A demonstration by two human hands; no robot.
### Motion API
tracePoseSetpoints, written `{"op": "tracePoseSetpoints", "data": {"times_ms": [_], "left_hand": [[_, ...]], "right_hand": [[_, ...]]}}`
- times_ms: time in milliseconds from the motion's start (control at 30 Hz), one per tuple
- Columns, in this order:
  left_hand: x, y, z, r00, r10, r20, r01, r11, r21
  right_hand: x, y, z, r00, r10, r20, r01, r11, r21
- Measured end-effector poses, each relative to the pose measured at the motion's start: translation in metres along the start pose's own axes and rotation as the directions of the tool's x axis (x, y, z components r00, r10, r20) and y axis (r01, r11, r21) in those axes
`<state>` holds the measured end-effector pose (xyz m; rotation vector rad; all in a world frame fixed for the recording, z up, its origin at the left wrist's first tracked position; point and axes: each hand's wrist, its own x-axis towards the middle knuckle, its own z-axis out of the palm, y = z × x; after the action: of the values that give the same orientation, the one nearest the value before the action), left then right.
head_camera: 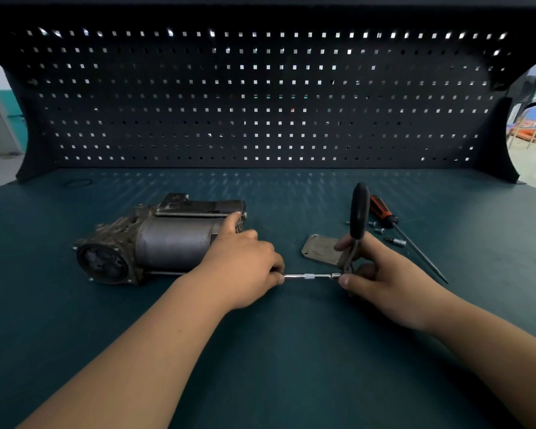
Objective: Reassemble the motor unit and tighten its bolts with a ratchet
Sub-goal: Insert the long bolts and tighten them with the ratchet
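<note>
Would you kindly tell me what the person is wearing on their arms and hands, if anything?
Nothing that shows. Both forearms are bare right to the frame edge, with no sleeves in view. The left hand and right hand have no gloves, and I see no watch, bracelet or rings.

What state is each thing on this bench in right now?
motor unit: lying on its side
plate: flat on bench, unmounted
ratchet: handle upright, gripped by right hand
extension bar: level, left hand pinching its end
screwdriver: lying unused
screws: loose on bench
</note>
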<state>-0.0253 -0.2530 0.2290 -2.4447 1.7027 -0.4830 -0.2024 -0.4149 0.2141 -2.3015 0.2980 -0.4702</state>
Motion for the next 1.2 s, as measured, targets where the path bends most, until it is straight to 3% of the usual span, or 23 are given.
{"op": "tracePoseSetpoints", "data": {"times_ms": [167, 267, 367, 467, 567, 633, 900, 1033, 1200], "left_hand": [[0.001, 0.000, 0.001, 1.000, 0.000, 0.001, 0.000, 1.000, 0.011], [0.000, 0.000, 0.002, 1.000, -0.001, -0.003, 0.001, 1.000, 0.007], [0.000, 0.000, 0.002, 1.000, -0.008, -0.024, 0.008, 1.000, 0.003], [-0.002, 0.000, 0.002, 0.999, -0.011, -0.033, 0.011, 1.000, 0.001], [-0.002, 0.000, 0.003, 1.000, -0.007, -0.030, 0.008, 1.000, 0.022], [-0.002, 0.000, 0.004, 1.000, -0.007, -0.028, 0.008, 0.999, 0.038], [-0.001, 0.001, 0.002, 1.000, -0.002, 0.007, 0.002, 0.998, 0.069], [0.000, 0.003, 0.000, 1.000, -0.017, 0.016, 0.015, 0.997, 0.070], [-0.001, 0.003, 0.001, 1.000, -0.017, 0.003, 0.016, 0.997, 0.070]], "right_hand": [[-0.002, 0.000, 0.002, 0.974, -0.223, 0.033, 0.225, 0.948, -0.223], [-0.002, -0.002, 0.003, 0.968, -0.245, 0.056, 0.251, 0.927, -0.279], [-0.001, 0.000, 0.002, 0.983, -0.183, -0.025, 0.173, 0.959, -0.226], [0.001, -0.001, 0.002, 0.995, -0.002, -0.099, -0.010, 0.993, -0.117], [0.004, -0.004, 0.006, 0.995, 0.082, -0.064, -0.079, 0.996, 0.050], [0.004, -0.004, 0.008, 0.990, 0.135, -0.042, -0.133, 0.990, 0.037], [0.004, 0.001, 0.006, 0.987, 0.153, -0.041, -0.151, 0.987, 0.055], [0.001, 0.001, -0.001, 0.999, 0.029, -0.038, -0.031, 0.998, -0.053], [-0.001, -0.004, -0.003, 0.979, -0.170, 0.109, 0.192, 0.953, -0.234]]}}
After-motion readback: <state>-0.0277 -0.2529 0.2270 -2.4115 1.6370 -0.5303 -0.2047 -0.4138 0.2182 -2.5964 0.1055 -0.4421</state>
